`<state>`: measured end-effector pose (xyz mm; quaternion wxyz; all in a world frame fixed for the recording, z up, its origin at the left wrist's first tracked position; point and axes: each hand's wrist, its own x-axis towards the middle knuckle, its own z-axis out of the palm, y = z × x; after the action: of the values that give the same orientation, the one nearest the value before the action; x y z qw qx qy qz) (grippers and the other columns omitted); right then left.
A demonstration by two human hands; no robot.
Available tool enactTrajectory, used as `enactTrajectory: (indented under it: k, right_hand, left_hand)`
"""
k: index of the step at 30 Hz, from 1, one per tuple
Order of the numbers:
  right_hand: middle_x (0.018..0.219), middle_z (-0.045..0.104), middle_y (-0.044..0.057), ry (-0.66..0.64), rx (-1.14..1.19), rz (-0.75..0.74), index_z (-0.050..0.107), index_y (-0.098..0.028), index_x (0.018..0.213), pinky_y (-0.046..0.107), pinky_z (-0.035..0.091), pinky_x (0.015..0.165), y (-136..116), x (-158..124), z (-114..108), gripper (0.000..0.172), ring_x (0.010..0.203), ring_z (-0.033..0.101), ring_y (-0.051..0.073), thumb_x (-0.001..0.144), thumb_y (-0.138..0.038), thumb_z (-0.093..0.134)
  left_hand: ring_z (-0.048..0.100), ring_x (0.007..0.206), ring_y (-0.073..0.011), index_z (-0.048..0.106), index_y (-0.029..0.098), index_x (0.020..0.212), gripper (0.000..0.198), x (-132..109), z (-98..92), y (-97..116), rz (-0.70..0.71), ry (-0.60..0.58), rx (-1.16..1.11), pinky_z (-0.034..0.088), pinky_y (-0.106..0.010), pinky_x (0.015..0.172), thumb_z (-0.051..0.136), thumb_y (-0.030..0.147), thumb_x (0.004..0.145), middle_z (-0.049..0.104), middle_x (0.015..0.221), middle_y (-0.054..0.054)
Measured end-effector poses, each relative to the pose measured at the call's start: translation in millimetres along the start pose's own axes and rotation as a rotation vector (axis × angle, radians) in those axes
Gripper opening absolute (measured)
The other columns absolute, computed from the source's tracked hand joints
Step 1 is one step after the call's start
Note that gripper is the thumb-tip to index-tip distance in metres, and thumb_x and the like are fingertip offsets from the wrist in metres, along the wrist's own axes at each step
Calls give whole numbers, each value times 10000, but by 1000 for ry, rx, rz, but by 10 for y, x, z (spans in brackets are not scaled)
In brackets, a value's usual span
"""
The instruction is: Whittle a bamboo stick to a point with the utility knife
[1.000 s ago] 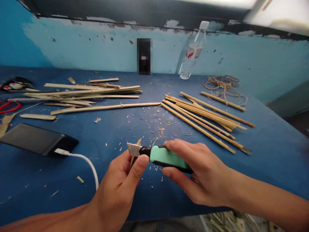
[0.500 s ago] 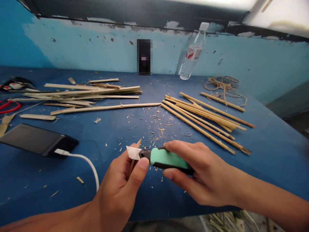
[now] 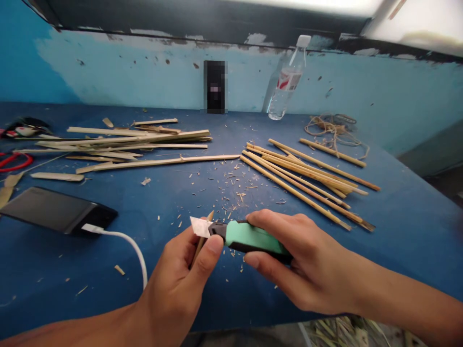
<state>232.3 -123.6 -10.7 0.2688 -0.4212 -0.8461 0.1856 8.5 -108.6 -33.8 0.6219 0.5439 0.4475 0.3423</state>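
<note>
My left hand [image 3: 181, 277] pinches a thin stick [image 3: 199, 248], crossed by the cutter [image 3: 255, 235] my right hand [image 3: 307, 262] grips; round sticks [image 3: 307, 171] rightward look finished, split strips [image 3: 137, 140] leftward unworked.

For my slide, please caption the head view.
Left hand holds a thin stick, right hand a green knife, above a blue table.
</note>
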Motion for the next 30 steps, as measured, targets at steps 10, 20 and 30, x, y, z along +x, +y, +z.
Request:
enactTrajectory:
  k: [10, 20, 30]
  right_hand:
    - [882, 667, 10, -30, 11, 15, 508, -208, 1222, 272, 372, 582, 42, -21, 20, 254, 661, 540, 138, 1027, -365, 551]
    - [832, 630, -28, 7, -13, 31, 490, -213, 1226, 282, 342, 569, 4, 8, 74, 254, 626, 505, 127, 1012, -329, 561]
    - [841, 608, -16, 27, -6, 71, 500, -213, 1143, 288, 297, 575, 51, 27, 160, 191, 645, 483, 133, 1013, -344, 550]
  left_hand:
    - [427, 570, -150, 597, 233, 786, 355, 8, -34, -33, 36, 2, 82, 353, -221, 479, 602, 522, 991, 381, 578, 49]
    - [239, 509, -118, 435, 230, 670, 494, -33, -75, -73, -17, -36, 54, 231, -222, 412, 549, 577, 1003, 308, 575, 63]
    - [251, 509, -103, 396, 225, 654, 569, 82, -44, -55, -134, 51, 58, 234, -194, 410, 588, 682, 934, 325, 565, 71]
